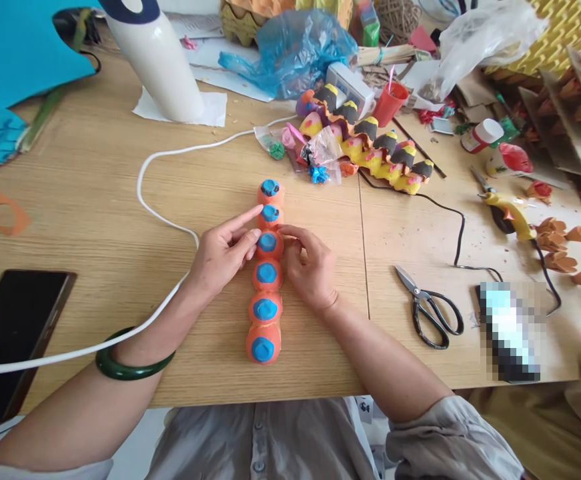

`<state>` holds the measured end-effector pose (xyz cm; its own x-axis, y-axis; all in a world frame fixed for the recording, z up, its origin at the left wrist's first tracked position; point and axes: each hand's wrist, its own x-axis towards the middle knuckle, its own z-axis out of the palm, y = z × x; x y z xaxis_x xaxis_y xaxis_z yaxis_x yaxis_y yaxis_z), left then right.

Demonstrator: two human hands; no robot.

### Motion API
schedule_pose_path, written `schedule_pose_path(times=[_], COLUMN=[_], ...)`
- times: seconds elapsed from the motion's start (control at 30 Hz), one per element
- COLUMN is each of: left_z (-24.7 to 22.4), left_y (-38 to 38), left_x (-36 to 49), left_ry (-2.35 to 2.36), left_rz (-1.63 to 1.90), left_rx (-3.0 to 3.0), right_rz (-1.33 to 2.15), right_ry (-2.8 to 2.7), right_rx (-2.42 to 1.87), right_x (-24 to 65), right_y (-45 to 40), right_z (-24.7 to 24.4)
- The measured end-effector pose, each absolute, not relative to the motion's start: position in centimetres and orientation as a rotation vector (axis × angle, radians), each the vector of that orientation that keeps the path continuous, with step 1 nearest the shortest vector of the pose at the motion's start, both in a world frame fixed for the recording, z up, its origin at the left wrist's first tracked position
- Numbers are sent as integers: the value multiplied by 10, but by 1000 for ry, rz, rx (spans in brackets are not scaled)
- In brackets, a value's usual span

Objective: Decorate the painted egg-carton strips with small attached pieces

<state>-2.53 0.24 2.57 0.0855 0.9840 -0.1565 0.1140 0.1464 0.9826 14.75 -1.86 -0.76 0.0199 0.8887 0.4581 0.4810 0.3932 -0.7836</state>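
Note:
An orange-painted egg carton strip [267,291] lies lengthwise before me, with a flat blue clay disc [266,273] on each bump. Small dark bits sit on the two farthest discs. My left hand [224,252] holds the strip's left side, its index fingertip at the second bump from the far end and its thumb by the third. From the right, my right hand [312,264] touches the strip near the same bumps, index finger bent forward and the other fingers curled. Its thumb is mostly hidden.
Scissors [429,307] and a blurred-out device [510,331] lie on the right, below a yellow glue gun [513,212]. A painted carton piece [370,143] lies behind. At left are a phone [15,340], a white cable [143,177] and a white bottle [160,63].

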Motion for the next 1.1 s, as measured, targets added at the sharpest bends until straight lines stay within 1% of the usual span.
schedule_pose_path(times=[0.37,0.53,0.8,1.1], left_z=[22,19,12,16], left_y=[3,2,-1,0], left_x=[-25,-26,-28,-26], left_ry=[1289,1332,1347,1368], left_rz=[1075,1081,1094,1089], left_rx=[1254,1257,1205,1224], right_rz=[258,213,42,106], right_ry=[-1919,-1965,-2009,-1993], right_rx=[-1067,-1019,-928,-901], right_x=[145,141,141,141], right_y=[-23,-26,-31,-29], right_z=[-12,-10,-3,-5])
